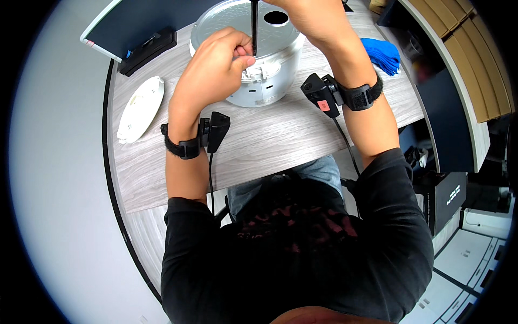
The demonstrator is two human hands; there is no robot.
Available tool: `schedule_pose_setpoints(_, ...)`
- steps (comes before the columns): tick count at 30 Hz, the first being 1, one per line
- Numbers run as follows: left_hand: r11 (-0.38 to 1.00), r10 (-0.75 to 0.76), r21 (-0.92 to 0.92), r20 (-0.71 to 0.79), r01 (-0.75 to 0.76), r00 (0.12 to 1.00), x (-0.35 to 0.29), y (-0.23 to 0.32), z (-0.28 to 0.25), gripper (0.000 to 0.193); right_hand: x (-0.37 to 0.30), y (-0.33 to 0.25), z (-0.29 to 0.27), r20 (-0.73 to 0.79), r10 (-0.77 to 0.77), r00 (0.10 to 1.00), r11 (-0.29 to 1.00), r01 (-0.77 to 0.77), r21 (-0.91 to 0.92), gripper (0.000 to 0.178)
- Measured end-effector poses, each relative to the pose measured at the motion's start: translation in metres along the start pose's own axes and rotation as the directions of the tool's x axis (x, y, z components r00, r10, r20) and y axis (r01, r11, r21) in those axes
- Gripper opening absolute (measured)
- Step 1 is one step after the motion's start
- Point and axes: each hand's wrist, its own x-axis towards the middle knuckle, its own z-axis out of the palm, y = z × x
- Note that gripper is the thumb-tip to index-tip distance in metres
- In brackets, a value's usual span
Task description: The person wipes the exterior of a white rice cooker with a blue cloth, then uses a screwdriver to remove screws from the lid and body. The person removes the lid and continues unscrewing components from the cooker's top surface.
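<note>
Grey desk [270, 141], left hand [217, 66] curled beside black shaft [254, 28], right hand [312, 16] cropped, grips unclear.

"Where are the hands?"

"The left hand [213, 70] curls beside a slim black rod's [254, 27] lower end, at a round silver-and-white appliance [270, 93]. The right hand [310, 17] is cropped above."

"Nearby?"

"Left, an oval white plastic cover [141, 110]; right, crumpled blue cloth [382, 54]."
</note>
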Motion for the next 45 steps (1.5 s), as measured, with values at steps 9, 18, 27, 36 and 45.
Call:
schedule_pose_setpoints(9,1.000,-0.004,-0.001,-0.017,0.004,1.000,-0.001,0.000,0.000,0.009,0.008,0.005,-0.025,0.172,0.081,0.982,0.980,-0.047,-0.191,0.043)
schedule_pose_setpoints(18,1.000,0.014,0.011,-0.022,-0.014,1.000,-0.001,-0.002,0.001,0.010,-0.002,0.004,0.001,-0.052,0.076,0.996,0.982,-0.084,-0.171,0.046)
schedule_pose_setpoints(27,0.999,0.018,0.048,0.017,-0.019,1.000,0.004,0.001,-0.003,0.013,0.004,0.012,-0.010,-0.062,0.018,0.998,0.999,-0.021,-0.047,0.044)
schedule_pose_setpoints(36,0.997,0.045,0.071,-0.064,-0.040,0.997,0.005,0.008,-0.001,0.011,0.005,0.011,-0.022,-0.145,-0.046,0.988,0.999,0.043,-0.021,0.038)
schedule_pose_setpoints(45,0.980,0.198,0.022,-0.113,-0.196,0.974,-0.006,0.065,0.033,0.007,-0.054,-0.024,-0.079,-0.282,-0.063,0.957,0.992,0.092,0.090,0.038)
